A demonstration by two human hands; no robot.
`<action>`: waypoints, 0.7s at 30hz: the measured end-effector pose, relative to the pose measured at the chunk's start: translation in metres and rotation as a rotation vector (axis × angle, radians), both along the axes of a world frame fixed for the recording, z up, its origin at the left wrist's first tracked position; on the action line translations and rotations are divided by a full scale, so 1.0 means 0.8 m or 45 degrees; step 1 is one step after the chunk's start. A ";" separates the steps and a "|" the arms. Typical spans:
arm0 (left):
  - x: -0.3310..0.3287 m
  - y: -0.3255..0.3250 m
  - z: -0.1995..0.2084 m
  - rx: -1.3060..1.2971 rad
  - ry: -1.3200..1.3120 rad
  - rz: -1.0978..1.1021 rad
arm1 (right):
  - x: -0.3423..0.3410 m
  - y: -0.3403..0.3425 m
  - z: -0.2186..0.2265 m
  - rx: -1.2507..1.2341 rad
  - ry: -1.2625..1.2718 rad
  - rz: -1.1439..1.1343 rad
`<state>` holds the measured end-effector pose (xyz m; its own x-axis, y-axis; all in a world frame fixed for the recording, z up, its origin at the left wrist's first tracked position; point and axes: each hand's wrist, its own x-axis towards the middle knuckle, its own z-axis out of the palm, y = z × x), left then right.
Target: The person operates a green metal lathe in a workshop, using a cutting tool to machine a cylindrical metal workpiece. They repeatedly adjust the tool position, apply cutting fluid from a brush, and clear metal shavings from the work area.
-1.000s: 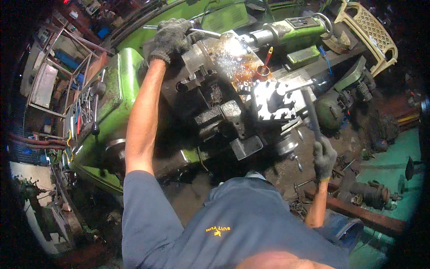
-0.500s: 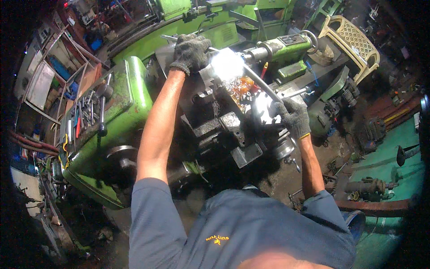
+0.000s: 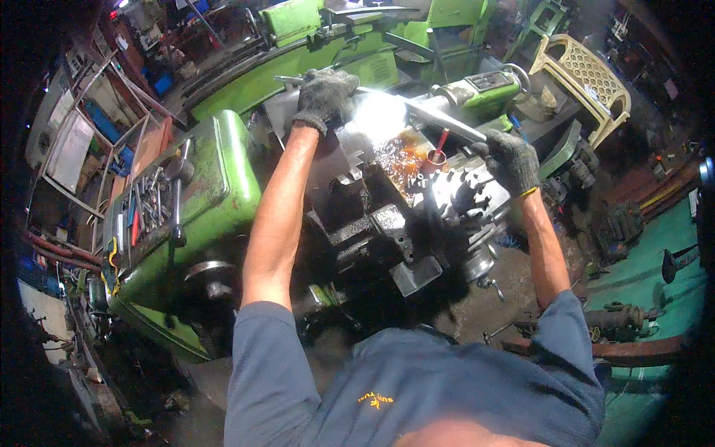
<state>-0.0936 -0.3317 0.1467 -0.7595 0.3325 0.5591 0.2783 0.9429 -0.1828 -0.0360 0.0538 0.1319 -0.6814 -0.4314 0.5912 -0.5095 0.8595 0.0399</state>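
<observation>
Both my hands wear dark grey work gloves and hold a long metal bar (image 3: 452,124) that slants across a green lathe. My left hand (image 3: 326,98) is closed around its left part, near the headstock end. Toward the tailstock, my right hand (image 3: 514,160) is closed around the right end, above the carriage. Strong glare hides the bar's middle and the work area behind it. Below the bar sits the shiny tool post (image 3: 460,195) on the carriage. A small cup (image 3: 435,158) with a red-handled tool in it stands beside wet, brownish metal surfaces.
The green headstock (image 3: 231,160) carries several wrenches and other hand tools (image 3: 149,205) on its top. At the far right are the green tailstock (image 3: 488,95) and a cream plastic chair (image 3: 585,74). A metal frame rack (image 3: 82,160) stands on the left.
My right hand has moved up and right, away from the tool post, with its end of the bar. My left hand is slightly farther right and lower. The view has shifted a little.
</observation>
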 end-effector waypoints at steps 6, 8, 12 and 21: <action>-0.018 -0.008 -0.012 0.035 0.114 -0.118 | -0.082 -0.011 -0.010 0.120 0.009 0.132; -0.020 -0.009 -0.009 0.036 0.089 -0.103 | -0.097 -0.012 -0.011 0.142 -0.037 0.121; -0.038 -0.017 0.003 0.016 0.007 0.075 | -0.130 -0.011 -0.013 0.274 -0.096 -0.091; -0.062 -0.023 0.037 0.069 -0.408 0.570 | -0.157 -0.005 0.012 0.257 -0.340 -0.434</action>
